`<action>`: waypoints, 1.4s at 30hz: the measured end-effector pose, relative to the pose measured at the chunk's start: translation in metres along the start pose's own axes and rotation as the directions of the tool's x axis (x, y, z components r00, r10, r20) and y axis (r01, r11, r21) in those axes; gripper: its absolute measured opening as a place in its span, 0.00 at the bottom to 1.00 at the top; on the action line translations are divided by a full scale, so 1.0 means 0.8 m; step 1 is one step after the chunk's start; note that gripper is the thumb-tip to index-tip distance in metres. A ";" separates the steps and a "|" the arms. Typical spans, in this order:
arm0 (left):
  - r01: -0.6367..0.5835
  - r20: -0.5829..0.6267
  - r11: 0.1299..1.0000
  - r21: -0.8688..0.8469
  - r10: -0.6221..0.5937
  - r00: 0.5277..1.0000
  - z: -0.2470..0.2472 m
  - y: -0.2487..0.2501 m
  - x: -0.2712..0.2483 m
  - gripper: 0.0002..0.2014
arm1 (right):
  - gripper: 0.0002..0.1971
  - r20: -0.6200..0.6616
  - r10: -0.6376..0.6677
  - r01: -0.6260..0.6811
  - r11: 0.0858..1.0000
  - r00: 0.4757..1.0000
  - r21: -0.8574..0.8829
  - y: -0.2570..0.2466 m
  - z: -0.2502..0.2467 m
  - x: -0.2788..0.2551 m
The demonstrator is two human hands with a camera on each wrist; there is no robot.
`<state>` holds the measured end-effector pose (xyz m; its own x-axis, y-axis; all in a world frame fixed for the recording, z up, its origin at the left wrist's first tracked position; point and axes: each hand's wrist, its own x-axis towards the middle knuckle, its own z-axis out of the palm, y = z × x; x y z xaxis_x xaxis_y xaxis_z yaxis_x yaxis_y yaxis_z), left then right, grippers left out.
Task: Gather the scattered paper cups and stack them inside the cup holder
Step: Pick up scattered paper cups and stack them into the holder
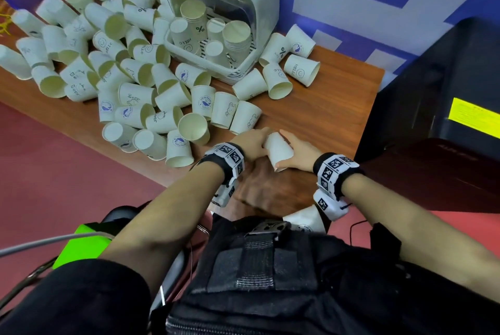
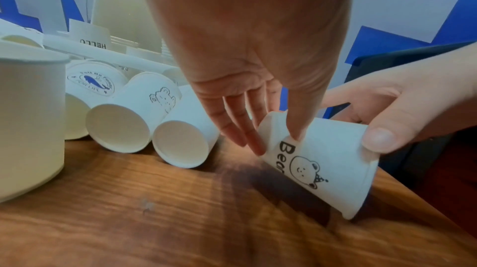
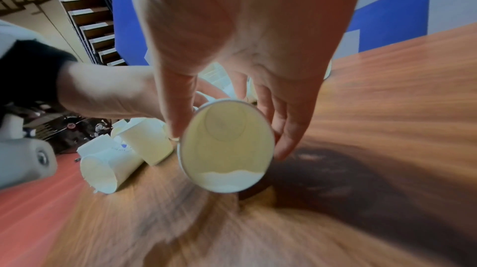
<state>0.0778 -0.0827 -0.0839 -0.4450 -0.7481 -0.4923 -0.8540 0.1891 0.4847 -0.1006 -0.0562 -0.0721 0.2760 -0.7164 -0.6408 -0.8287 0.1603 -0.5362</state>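
Note:
A white paper cup (image 1: 277, 152) printed "Bear" (image 2: 317, 165) lies tilted just above the wooden table (image 1: 338, 96) near its front edge. My left hand (image 1: 258, 141) pinches its base end between thumb and fingers (image 2: 277, 142). My right hand (image 1: 290, 149) grips its rim end, thumb on one side and fingers on the other (image 3: 229, 142). The cup's empty mouth (image 3: 227, 169) faces the right wrist camera. The white cup holder (image 1: 224, 9) stands open at the back with a few stacks of cups (image 1: 236, 37) inside.
Many loose cups (image 1: 121, 64) lie scattered across the table's left and middle, several right of the holder (image 1: 286, 64). A black machine (image 1: 433, 91) stands at the table's right. One cup (image 1: 305, 219) lies by my waist. Bare wood shows around my hands.

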 end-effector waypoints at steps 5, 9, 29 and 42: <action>-0.053 -0.142 0.993 -0.102 0.038 0.989 -0.030 -0.001 0.002 0.26 | 0.49 -0.072 -0.037 0.042 0.997 0.997 0.070 -0.014 -0.037 -0.003; -0.087 -0.305 0.970 -0.226 0.014 0.952 -0.067 0.001 0.002 0.21 | 0.45 -0.171 -0.077 0.108 0.977 0.982 0.183 -0.039 -0.070 -0.002; -0.133 -0.388 0.728 -0.673 -0.193 0.901 -0.180 -0.039 0.006 0.19 | 0.33 -0.182 -0.173 0.241 0.845 0.968 0.478 -0.154 -0.117 0.051; -0.195 -0.464 0.719 -0.667 -0.196 0.864 -0.251 -0.108 0.012 0.19 | 0.38 -0.274 -0.178 0.270 0.898 0.945 0.347 -0.234 -0.135 0.119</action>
<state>0.2012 -0.2342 0.0148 -0.0917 -0.9784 -0.1851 -0.3473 -0.1428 0.9268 0.0284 -0.2278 0.0262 0.2747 -0.8916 -0.3599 -0.5008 0.1868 -0.8452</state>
